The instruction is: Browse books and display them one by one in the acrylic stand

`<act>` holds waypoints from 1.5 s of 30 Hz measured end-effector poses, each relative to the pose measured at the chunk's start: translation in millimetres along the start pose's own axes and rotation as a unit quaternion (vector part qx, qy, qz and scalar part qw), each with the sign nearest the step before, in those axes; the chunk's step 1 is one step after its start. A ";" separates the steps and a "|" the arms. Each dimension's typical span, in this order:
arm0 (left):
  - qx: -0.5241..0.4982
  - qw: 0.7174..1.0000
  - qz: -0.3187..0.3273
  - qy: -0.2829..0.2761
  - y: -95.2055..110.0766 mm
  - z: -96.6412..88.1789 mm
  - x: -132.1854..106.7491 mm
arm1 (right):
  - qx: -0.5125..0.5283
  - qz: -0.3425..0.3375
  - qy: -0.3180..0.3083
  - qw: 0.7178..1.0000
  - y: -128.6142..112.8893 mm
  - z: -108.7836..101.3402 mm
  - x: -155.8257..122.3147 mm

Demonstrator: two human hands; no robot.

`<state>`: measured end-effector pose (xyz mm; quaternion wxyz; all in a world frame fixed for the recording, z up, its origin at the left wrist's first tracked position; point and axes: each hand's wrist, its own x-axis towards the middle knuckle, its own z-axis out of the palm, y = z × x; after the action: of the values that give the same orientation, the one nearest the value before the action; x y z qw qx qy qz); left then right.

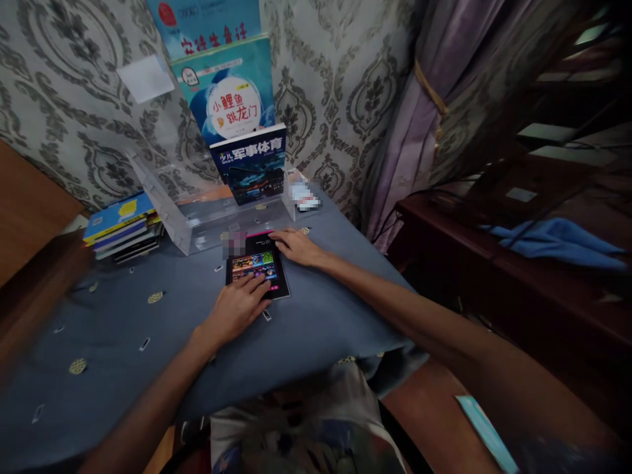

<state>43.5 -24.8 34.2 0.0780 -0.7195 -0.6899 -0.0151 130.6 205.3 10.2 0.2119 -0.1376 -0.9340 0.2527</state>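
Note:
A dark book or magazine (254, 261) with small colourful pictures and pink trim lies flat on the blue cloth-covered table. My left hand (241, 304) rests palm down over its lower left part, fingers stretched out across the pictures. At its upper right corner lies my right hand (297, 247), fingers extended and touching the edge. Just behind stands a clear acrylic rack (210, 232). It holds a dark blue magazine (257, 164) upright in front, with a teal book (230, 89) and another blue book (207, 26) rising behind it.
Left of the rack is a stack of books (126, 227). A partly pixelated phone-like object (305, 194) lies to its right. A purple curtain (409, 131) hangs by a dark red cabinet (494, 263) bearing a blue cloth (557, 242). A blurred brown shape fills the left edge.

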 end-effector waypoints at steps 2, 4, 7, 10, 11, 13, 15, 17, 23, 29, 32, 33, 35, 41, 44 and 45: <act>0.002 1.000 0.009 0.022 -0.5 5.4 -2.6 | 0.025 -0.019 0.003 1.000 -2.1 -1.5 -10.9; 0.001 0.999 0.017 0.035 -0.7 9.2 -4.8 | 0.052 -0.029 0.003 0.998 -7.1 -4.6 -23.9; -0.002 0.999 0.021 0.044 -0.5 9.7 -5.5 | 0.096 -0.024 -0.001 0.995 -17.1 -8.9 -43.3; -0.001 0.999 0.026 0.044 -0.8 6.0 -4.0 | 0.126 -0.017 -0.002 0.992 -24.7 -9.7 -58.4; -0.001 0.999 0.027 0.042 -1.0 4.7 -3.5 | 0.132 -0.018 -0.001 0.991 -26.2 -9.4 -61.9; -0.003 0.999 0.023 0.038 -1.5 2.9 -2.9 | 0.133 -0.021 0.002 0.991 -28.3 -8.8 -66.4; -0.009 0.999 0.016 0.037 -1.8 2.1 -2.8 | 0.126 -0.025 0.005 0.992 -29.7 -8.9 -68.3; -0.017 0.999 0.009 0.038 -1.7 2.2 -3.2 | 0.118 -0.034 0.005 0.992 -31.1 -9.5 -68.6; -0.029 0.998 0.000 0.053 -0.2 4.4 -5.3 | 0.066 -0.097 -0.017 0.993 -32.7 -10.3 -67.9; -0.061 0.991 0.017 0.115 -5.8 5.5 -4.4 | -0.020 -0.141 -0.045 0.989 -30.2 -8.1 -70.4; -0.070 0.988 -0.057 0.126 -22.0 6.0 -0.5 | -0.030 -0.135 -0.053 0.989 -29.7 -7.3 -72.2; -0.068 0.985 -0.101 0.126 -29.7 6.9 1.4 | -0.030 -0.130 -0.056 0.989 -29.6 -7.2 -72.5; -0.072 0.974 -0.181 0.119 -46.8 10.4 6.0 | -0.032 -0.120 -0.060 0.990 -29.5 -7.1 -72.8; -0.240 0.929 -0.263 0.101 -81.5 28.1 21.7 | -0.037 -0.107 -0.070 0.991 -28.7 -6.9 -71.6; -0.385 0.863 -0.289 0.153 -86.6 31.8 26.5 | -0.025 -0.106 -0.074 0.991 -28.5 -7.3 -71.3; -0.446 0.825 -0.302 0.173 -87.4 31.4 27.4 | -0.022 -0.108 -0.077 0.991 -28.5 -7.6 -71.2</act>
<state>-44.9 9.7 14.8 -0.1413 -0.4169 -0.7661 -0.4683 192.0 158.8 8.0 0.1628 -0.0210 -0.9621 0.2177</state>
